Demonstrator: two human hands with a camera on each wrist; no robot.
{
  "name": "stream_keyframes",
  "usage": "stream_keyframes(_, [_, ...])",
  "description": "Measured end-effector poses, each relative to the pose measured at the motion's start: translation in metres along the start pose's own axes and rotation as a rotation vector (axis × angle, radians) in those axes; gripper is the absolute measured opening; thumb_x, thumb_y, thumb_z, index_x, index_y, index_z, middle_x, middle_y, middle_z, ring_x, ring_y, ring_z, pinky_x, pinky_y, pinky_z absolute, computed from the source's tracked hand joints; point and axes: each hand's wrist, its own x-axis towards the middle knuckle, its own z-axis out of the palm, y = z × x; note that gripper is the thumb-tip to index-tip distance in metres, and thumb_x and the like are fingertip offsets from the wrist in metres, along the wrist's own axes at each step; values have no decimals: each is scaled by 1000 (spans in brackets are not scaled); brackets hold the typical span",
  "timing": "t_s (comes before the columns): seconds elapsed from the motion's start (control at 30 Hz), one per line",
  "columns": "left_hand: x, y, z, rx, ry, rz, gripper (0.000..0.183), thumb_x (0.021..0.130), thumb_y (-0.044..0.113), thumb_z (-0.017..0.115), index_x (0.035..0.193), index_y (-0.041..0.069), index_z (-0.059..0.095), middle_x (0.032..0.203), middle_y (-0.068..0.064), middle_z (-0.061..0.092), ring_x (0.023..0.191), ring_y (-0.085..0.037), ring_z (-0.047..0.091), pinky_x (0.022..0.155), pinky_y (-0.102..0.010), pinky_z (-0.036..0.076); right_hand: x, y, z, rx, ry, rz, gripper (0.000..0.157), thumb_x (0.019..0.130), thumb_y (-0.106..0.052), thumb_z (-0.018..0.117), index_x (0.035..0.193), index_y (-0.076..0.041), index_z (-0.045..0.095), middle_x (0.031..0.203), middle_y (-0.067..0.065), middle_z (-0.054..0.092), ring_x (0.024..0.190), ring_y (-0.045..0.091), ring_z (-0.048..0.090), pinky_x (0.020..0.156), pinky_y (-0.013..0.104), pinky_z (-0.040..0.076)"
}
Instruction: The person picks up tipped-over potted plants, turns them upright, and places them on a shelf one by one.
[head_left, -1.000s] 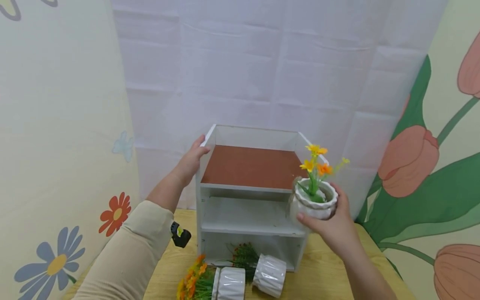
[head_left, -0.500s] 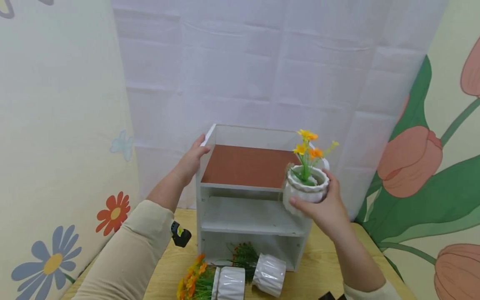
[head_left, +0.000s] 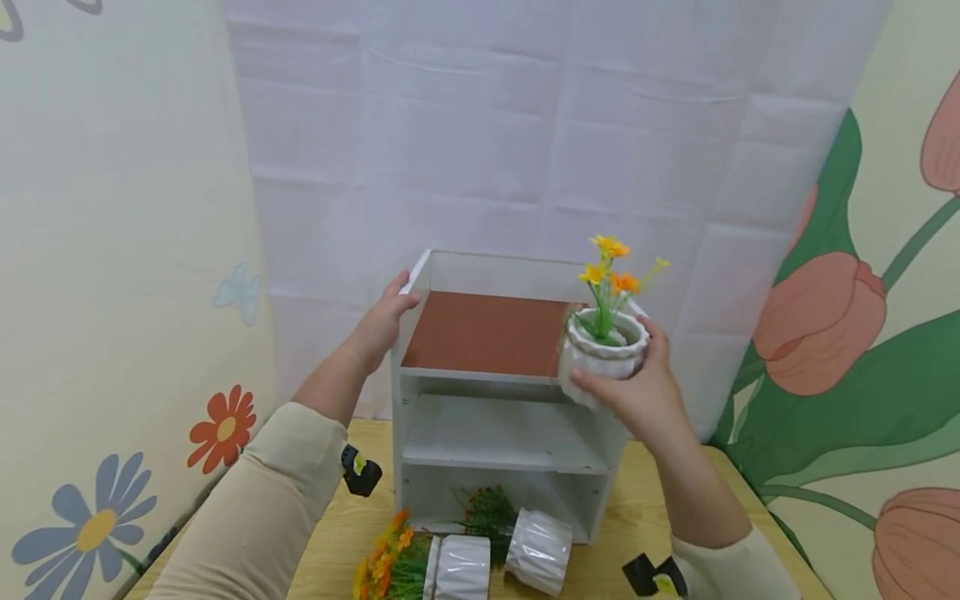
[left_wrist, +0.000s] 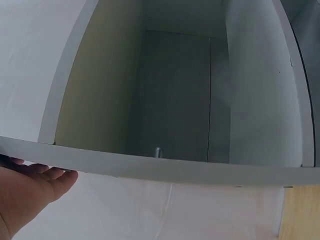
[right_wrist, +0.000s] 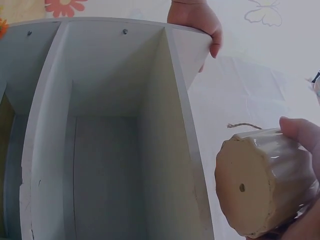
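Here's the left hand (head_left: 378, 321) at ten o'clock on the shelf (head_left: 502, 462), thumb and fingers hooked over the raised side wall (head_left: 418, 279), most likely to steady it against a knock. Over at two o'clock, the right hand (head_left: 645, 402) has a white pot (head_left: 611, 360), fingers wrapped round its far side, thumb across the front. That's a grip that leaves both mouth and base free, presumably so the pot can sit down flat. And the pot is upright, near the front right corner of the brown top (head_left: 487, 333), its yellow and orange flowers (head_left: 609, 275) pointing to twelve, well out of the fingers' way. Look in from the right wrist: the base with its drain hole (right_wrist: 242, 188) is in plain sight, a gap between it and the shelf's edge, so nothing bears its weight but that hand. Whether it hangs over the top or just in front of it, I can't tell. Down at six o'clock, two more white pots lie on their sides on the table (head_left: 645, 500): one (head_left: 461, 567) with orange blooms (head_left: 390, 554) towards nine, the other (head_left: 540, 550) with its red-tipped greenery (head_left: 489, 517) towards ten, reaching up to the bottom compartment.
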Motion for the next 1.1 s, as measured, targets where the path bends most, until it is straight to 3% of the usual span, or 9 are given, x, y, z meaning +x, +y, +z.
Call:
stream_keyframes(0.5, [-1,0,0,16,-5,-5,65,103,34,27,159,24,-4,165,-14,2,149,-40,10,115,-67,16,28,1,11,-35,54,-1,117,73,-39,85,156,-23,3,156,15,31,140,33,36,110,53,37])
stream_keyframes(0.83, [-3,1,2,14,-20,8,65,103,35,28,159,25,-4,165,-14,2,149,-40,10,114,-68,17,45,-1,18,20,105,-20,113,73,-30,86,155,-14,10,156,14,30,140,30,35,112,48,36])
stream_keyframes(1.1, [-2,0,1,4,-18,7,66,103,34,29,159,23,-4,165,-15,2,149,-40,10,115,-67,16,62,1,24,-6,145,19,114,72,-30,85,156,-15,9,156,15,30,141,30,34,115,45,33])
